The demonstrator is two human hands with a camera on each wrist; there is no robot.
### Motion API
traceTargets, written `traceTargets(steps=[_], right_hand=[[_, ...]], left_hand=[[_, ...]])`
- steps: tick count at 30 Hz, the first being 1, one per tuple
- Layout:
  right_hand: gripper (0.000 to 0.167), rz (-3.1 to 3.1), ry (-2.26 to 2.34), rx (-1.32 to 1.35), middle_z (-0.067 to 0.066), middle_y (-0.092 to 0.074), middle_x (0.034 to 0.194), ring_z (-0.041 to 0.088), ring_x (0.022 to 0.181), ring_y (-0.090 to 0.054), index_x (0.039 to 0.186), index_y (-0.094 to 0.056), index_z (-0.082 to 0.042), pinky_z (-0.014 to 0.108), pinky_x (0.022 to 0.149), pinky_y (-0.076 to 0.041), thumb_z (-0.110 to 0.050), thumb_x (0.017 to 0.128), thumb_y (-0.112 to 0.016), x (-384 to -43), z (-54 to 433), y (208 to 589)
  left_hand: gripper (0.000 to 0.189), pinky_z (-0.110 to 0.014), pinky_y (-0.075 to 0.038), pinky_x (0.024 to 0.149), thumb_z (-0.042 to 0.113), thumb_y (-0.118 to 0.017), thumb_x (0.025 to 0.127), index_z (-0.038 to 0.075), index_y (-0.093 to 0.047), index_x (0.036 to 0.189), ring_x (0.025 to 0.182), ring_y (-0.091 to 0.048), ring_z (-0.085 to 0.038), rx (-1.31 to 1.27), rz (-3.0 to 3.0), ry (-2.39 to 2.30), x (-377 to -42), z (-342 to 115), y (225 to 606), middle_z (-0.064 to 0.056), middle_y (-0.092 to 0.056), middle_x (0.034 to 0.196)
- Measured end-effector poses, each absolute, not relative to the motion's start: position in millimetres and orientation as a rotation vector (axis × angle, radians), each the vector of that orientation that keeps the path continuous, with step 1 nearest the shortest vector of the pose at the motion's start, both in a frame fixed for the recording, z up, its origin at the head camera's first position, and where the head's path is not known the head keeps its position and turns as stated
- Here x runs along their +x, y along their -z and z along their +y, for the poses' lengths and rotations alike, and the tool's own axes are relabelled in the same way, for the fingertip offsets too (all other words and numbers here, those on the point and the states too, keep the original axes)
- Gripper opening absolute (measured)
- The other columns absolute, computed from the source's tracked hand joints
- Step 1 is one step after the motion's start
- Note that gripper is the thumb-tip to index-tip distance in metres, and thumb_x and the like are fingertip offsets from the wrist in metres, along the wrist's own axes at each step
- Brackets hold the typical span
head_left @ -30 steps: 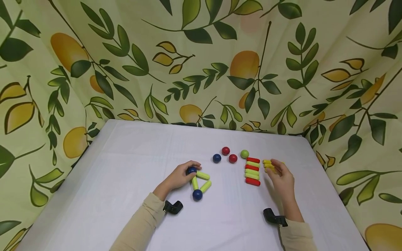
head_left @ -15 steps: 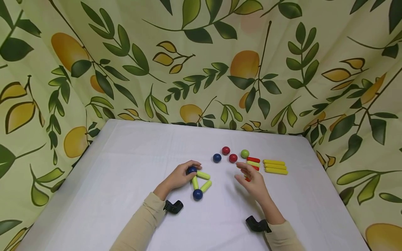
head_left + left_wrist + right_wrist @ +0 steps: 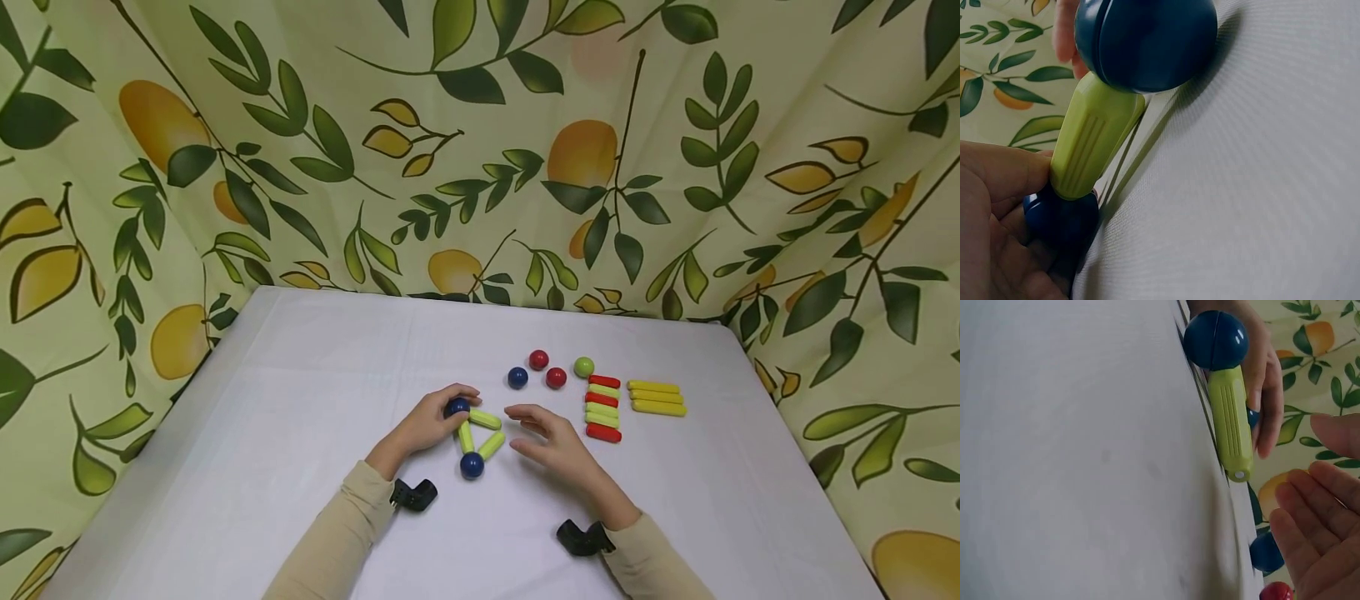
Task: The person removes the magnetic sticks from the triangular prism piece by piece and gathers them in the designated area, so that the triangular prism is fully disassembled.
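Note:
On the table, two blue balls and three light green rods are arranged in an open triangle. My left hand (image 3: 427, 423) grips the far blue ball (image 3: 1060, 219), its thumb against the end of the light green rod (image 3: 1088, 137) that runs to the near blue ball (image 3: 472, 465). Out from that near ball slants another green rod (image 3: 1230, 419), whose far end is free. A further green rod (image 3: 486, 418) extends right from the gripped ball. My right hand (image 3: 555, 442) hovers just right of these rods, fingers loosely spread and holding nothing.
Behind the right hand lie a loose blue ball (image 3: 517, 377), two red balls (image 3: 556, 377) and a green ball (image 3: 583, 367). A column of short red and green rods (image 3: 602, 410) sits beside longer yellow rods (image 3: 657, 398). A leaf-patterned curtain (image 3: 480, 183) surrounds the white table (image 3: 337, 350).
My right hand has moved left from the yellow rods, past the red and green rods, to beside the triangle. My left hand keeps its grip in the same place.

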State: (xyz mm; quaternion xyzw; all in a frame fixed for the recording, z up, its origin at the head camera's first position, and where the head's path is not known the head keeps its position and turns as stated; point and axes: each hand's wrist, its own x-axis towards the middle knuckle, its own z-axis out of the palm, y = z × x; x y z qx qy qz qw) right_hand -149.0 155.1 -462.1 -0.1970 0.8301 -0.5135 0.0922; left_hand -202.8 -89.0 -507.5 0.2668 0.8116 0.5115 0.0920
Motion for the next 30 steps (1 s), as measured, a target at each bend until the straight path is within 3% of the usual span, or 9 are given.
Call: traceTargets(steps=[4,11,17,30], right_hand=[[0.038,2.436,1.498,-0.605,0.009,-0.061,0.125,0.025,0.119,-0.055,0.124,-0.057,-0.007,0.038,0.104,-0.043,-0.014,0.087,-0.068,-156.3,153.7,484.5],[0.034,2.428,1.489,-0.623,0.008,-0.062,0.122,0.025,0.116,-0.057,0.12,-0.06,-0.007,0.034,0.101,-0.047,-0.012,0.087,-0.067,-155.5,148.3,496.8],[0.032,2.522,1.367,-0.605,-0.004,-0.064,0.119,0.016,0.113,-0.057,0.117,-0.063,-0.018,0.033,0.102,-0.046,-0.012,0.086,-0.069,-154.4,148.1,502.0],[0.02,2.664,1.302,-0.75,-0.011,-0.065,0.1,0.008,0.101,-0.059,0.102,-0.068,-0.019,0.032,0.094,-0.05,-0.019,0.082,-0.073,-157.4,147.6,508.7]], left_hand=[[0.033,-0.044,-0.035,0.111,0.009,-0.054,0.095,0.005,-0.053,0.128,0.123,-0.053,-0.024,0.803,2.414,-1.513,-202.6,-89.0,507.8,-0.005,-0.065,0.12],[0.033,-0.044,-0.035,0.11,0.008,-0.054,0.095,0.004,-0.053,0.128,0.123,-0.054,-0.023,0.83,2.415,-1.521,-203.0,-88.6,508.4,-0.006,-0.065,0.119],[0.033,-0.044,-0.035,0.111,0.009,-0.054,0.095,0.005,-0.054,0.128,0.123,-0.053,-0.023,0.838,2.419,-1.515,-202.9,-89.4,508.8,-0.004,-0.065,0.12],[0.032,-0.044,-0.035,0.11,0.009,-0.055,0.095,0.004,-0.054,0.127,0.122,-0.054,-0.023,0.862,2.428,-1.52,-203.9,-89.7,508.7,-0.005,-0.066,0.119]])
